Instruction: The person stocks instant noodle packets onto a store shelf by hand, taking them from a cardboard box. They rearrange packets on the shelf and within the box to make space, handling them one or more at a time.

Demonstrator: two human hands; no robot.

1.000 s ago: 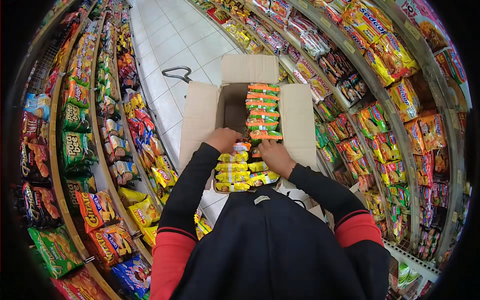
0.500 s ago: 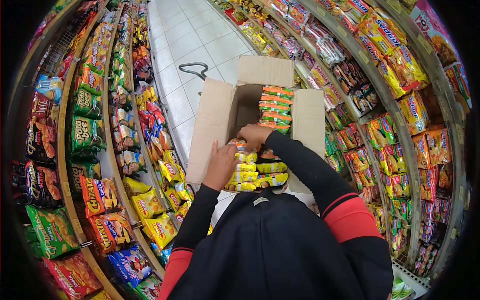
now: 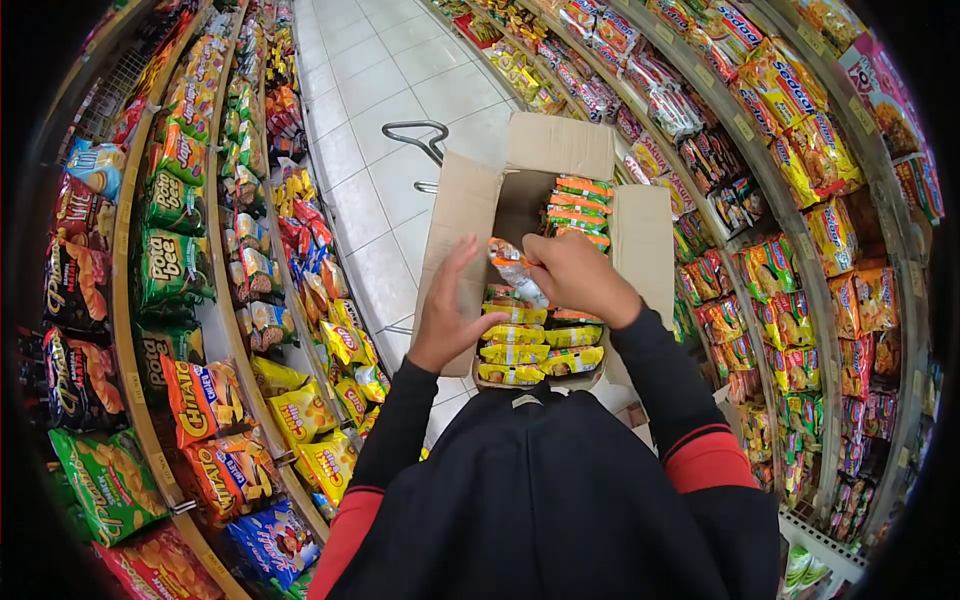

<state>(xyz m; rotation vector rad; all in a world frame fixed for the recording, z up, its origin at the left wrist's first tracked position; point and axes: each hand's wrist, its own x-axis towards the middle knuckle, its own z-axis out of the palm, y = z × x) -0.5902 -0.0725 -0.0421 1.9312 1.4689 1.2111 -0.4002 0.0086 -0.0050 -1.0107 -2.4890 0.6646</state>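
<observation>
In front of me stands an open cardboard box [image 3: 645,250] with its flaps folded out. Above its left half, my right hand [image 3: 585,278] grips an orange-and-silver packet [image 3: 516,268] by its right end, holding it tilted. My left hand [image 3: 448,308] is open beside it, thumb spread from the fingers, over the box's left side and not holding anything. A row of green-and-orange packets [image 3: 580,212] fills the far right of the box. Yellow packets [image 3: 514,352] lie in two columns at the near end. My right hand hides part of the middle.
Shelves of snack bags [image 3: 178,265] line the left side. On the right, curved shelves carry instant noodle packs [image 3: 795,370]. A bent metal handle [image 3: 415,132] sticks up beyond the box over the tiled floor [image 3: 365,90].
My right hand has lifted the orange-and-silver packet up out of the box. My left hand has come away from the packets and opened. The box now appears farther right in view.
</observation>
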